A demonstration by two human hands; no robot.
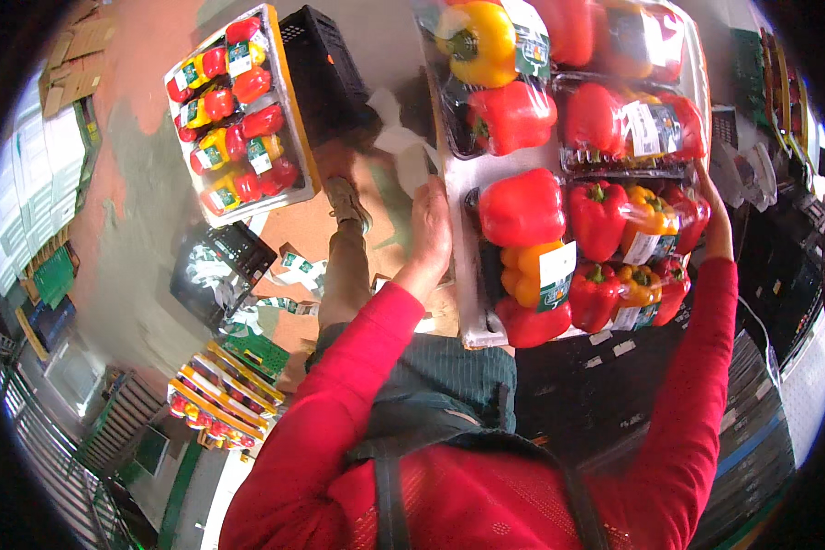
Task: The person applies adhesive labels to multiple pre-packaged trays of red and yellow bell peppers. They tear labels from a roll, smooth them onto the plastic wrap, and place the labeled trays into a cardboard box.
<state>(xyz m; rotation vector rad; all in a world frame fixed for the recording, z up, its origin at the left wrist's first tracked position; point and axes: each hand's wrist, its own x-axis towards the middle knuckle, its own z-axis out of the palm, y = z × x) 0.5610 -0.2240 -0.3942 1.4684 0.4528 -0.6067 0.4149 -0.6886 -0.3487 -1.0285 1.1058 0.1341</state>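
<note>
A grey tray (461, 275) of wrapped red and yellow bell pepper packs (605, 229) is held at chest height. Its left edge is gripped by the left hand (429, 234); its right edge is clasped by the right hand (715, 215). A second pepper tray (293, 128) is seen on the floor beside a black crate (325, 69).

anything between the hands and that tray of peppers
Nothing visible. The left hand lies on the left edge of the tray of packed peppers, and the right hand is at its right edge.
</note>
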